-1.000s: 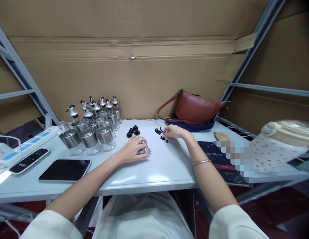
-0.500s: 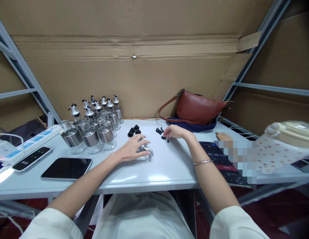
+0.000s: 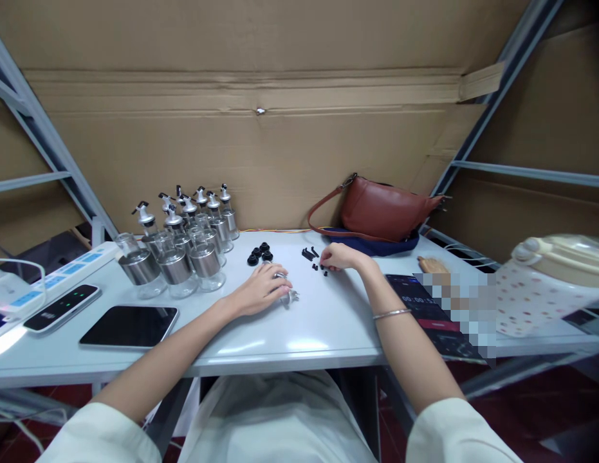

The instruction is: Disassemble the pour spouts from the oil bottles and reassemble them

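Observation:
My left hand point(image 3: 264, 288) lies over the silver pourer tops point(image 3: 292, 296) at the middle of the table, its fingers curled round one of them and hiding most of it. My right hand point(image 3: 342, 256) pinches thumb and finger together at a group of tiny black pieces point(image 3: 315, 267), seemingly on one of them. Just left of those fingertips are several thin black levers point(image 3: 307, 254). Several round black stoppers point(image 3: 253, 258) form a cluster behind my left hand.
Glass bottles with steel bands point(image 3: 175, 267) crowd the left, several topped with pourers. Also there: a tablet point(image 3: 130, 325), a black device point(image 3: 62, 308) and a power strip point(image 3: 72, 273). A brown bag point(image 3: 386, 209), a timer screen point(image 3: 424, 308), a brush point(image 3: 432, 265) and a spotted jug point(image 3: 535, 289) occupy the right.
My left fingers have drawn together from a spread pose and curled round a pourer top. My right fingertips have shifted slightly right among the tiny black pieces.

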Action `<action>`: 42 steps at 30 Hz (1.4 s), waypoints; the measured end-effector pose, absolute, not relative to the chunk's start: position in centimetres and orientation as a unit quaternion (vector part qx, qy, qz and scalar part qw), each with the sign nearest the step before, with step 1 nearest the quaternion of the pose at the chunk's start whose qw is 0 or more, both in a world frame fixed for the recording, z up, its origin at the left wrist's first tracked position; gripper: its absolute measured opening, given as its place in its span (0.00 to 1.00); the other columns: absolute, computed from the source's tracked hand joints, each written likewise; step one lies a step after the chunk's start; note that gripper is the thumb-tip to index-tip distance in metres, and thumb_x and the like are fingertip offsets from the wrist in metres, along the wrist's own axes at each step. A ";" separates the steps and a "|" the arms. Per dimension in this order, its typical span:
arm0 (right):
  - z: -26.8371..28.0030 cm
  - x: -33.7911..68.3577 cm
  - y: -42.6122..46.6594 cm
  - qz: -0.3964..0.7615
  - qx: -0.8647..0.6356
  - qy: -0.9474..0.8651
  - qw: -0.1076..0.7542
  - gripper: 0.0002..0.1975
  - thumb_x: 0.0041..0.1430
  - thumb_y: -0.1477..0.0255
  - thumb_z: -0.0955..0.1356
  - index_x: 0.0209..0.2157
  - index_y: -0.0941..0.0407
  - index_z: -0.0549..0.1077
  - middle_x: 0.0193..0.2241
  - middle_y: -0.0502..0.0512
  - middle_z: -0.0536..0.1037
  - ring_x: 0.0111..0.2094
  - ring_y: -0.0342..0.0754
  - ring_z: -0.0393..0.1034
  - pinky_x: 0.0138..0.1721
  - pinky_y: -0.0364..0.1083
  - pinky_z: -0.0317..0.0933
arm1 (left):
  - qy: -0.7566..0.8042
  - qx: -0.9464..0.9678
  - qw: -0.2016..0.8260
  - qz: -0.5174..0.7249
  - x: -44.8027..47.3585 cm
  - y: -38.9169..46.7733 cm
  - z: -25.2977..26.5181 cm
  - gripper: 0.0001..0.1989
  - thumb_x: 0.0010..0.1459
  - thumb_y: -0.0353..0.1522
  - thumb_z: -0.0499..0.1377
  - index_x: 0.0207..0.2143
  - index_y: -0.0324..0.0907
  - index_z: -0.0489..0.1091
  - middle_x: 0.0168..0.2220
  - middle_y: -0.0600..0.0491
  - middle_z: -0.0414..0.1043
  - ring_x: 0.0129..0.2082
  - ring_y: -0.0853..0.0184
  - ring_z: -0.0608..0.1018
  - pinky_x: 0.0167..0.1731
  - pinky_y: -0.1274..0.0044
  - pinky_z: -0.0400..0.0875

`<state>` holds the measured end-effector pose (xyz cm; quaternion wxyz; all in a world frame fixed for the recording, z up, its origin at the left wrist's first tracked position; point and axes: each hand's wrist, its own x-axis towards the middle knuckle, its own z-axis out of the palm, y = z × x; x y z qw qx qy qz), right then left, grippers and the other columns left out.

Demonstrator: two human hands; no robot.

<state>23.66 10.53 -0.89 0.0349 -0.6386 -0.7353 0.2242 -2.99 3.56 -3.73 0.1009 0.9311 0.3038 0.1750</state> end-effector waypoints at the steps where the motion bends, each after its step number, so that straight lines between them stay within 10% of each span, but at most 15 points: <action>1: -0.8 23.7 10.5 0.222 -0.642 -0.733 0.034 0.08 0.50 0.78 0.66 0.31 0.61 0.78 0.25 0.56 0.79 0.24 0.43 0.71 0.26 0.38 0.63 | 0.308 0.930 0.102 0.172 -3.0 3.6 -3.8 0.20 0.66 0.40 0.42 0.46 0.46 0.71 0.52 0.47 0.65 0.57 0.62 0.63 0.60 0.61 0.53; 6: -0.6 23.7 10.4 0.211 -0.649 -0.730 0.043 0.07 0.52 0.76 0.66 0.30 0.61 0.77 0.26 0.57 0.79 0.23 0.42 0.70 0.25 0.39 0.62 | 0.333 0.923 0.087 0.171 -3.2 3.6 -3.7 0.19 0.66 0.40 0.43 0.47 0.46 0.70 0.56 0.46 0.62 0.61 0.59 0.59 0.61 0.53 0.44; 19: -0.2 23.0 9.6 0.221 -0.635 -0.739 0.045 0.07 0.53 0.73 0.66 0.28 0.61 0.75 0.23 0.56 0.77 0.23 0.41 0.69 0.24 0.38 0.60 | 0.589 0.698 -0.181 0.365 -11.8 4.5 9.0 0.18 0.59 0.33 0.51 0.52 0.37 0.63 0.52 0.38 0.65 0.54 0.53 0.68 0.54 0.61 0.63; 27: -0.3 22.9 9.8 0.225 -0.636 -0.737 0.044 0.06 0.51 0.76 0.66 0.29 0.61 0.76 0.25 0.56 0.78 0.24 0.41 0.70 0.24 0.37 0.60 | 0.755 0.645 -0.045 0.111 -18.3 8.7 10.4 0.16 0.57 0.38 0.54 0.43 0.36 0.66 0.43 0.38 0.74 0.43 0.51 0.76 0.41 0.66 0.69; 42: -0.5 22.8 9.8 0.198 -0.627 -0.752 0.047 0.08 0.49 0.76 0.67 0.29 0.61 0.78 0.25 0.55 0.79 0.25 0.43 0.71 0.25 0.38 0.60 | 0.741 0.651 -0.022 0.161 -17.8 7.1 10.3 0.25 0.54 0.37 0.59 0.51 0.35 0.57 0.48 0.39 0.71 0.47 0.53 0.74 0.44 0.67 0.68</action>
